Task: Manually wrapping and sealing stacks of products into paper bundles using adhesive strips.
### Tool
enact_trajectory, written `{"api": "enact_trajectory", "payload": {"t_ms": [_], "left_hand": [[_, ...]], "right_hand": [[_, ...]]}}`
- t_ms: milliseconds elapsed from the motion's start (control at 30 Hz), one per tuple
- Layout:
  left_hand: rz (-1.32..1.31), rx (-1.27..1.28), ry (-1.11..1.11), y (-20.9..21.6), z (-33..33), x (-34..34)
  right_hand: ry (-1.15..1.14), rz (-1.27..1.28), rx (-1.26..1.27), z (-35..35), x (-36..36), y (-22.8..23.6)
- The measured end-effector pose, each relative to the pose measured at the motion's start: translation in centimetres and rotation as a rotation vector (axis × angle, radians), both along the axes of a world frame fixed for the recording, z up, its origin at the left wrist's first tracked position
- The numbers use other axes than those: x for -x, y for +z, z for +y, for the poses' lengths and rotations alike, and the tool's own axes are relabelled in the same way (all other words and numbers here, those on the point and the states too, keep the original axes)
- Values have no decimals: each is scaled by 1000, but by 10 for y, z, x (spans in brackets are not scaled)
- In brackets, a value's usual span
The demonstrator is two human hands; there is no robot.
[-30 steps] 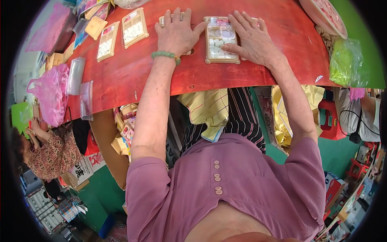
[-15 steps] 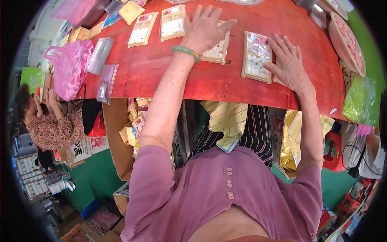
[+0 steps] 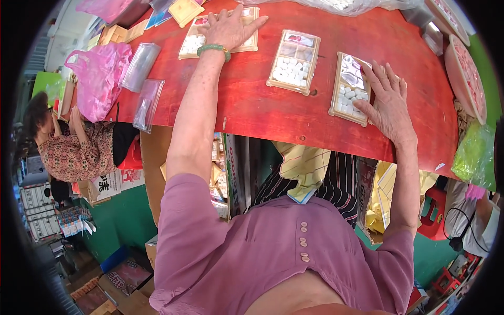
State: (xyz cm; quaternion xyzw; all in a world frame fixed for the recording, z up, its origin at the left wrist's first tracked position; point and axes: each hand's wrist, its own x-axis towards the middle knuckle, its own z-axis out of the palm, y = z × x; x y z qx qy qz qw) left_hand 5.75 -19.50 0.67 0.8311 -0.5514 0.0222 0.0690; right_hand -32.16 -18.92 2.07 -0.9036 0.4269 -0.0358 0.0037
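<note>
My left hand [image 3: 231, 30] is spread, palm down, over two shallow beige divided trays at the far left of the red table. White pieces show in the left tray [image 3: 192, 46]; the hand covers much of the right one [image 3: 253, 43]. Further right, a third tray [image 3: 293, 64] stands untouched, with small white pieces in its near compartment. My right hand [image 3: 389, 107] lies with fingers apart along the right side of a fourth tray [image 3: 348, 90]. Its thumb reaches over that tray's near right edge. A green bead bracelet [image 3: 212, 48] circles my left wrist.
On the left lie a pink plastic bag [image 3: 100, 79] and clear plastic packs [image 3: 140, 67]. A bowl of pinkish pieces [image 3: 464, 79] stands at the right edge. Beneath the table are cardboard boxes. Another person [image 3: 79, 147] sits at the left.
My left hand has moved left, off the third tray and onto the two left trays. My right hand remains beside the fourth tray. The whole view has shifted slightly.
</note>
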Motion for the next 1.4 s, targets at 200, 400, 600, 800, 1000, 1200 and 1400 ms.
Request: {"api": "enact_trajectory", "payload": {"t_ms": [200, 400, 600, 800, 1000, 1200, 1400], "left_hand": [[-83, 37, 5, -13, 9, -5], [-95, 67, -11, -15, 25, 6], [-107, 64, -20, -15, 39, 19], [-101, 49, -48, -15, 62, 24], [-91, 33, -73, -19, 73, 31], [-559, 78, -380, -33, 64, -7], [-145, 244, -106, -3, 83, 59]], "right_hand": [[-1, 10, 14, 2, -1, -1], [16, -3, 30, 8, 3, -3], [62, -54, 80, 5, 10, -8], [83, -103, 122, -2, 15, -15], [58, -72, 135, -6, 28, -21], [115, -9, 297, -6, 42, -10], [-20, 28, -198, -4, 26, 24]]}}
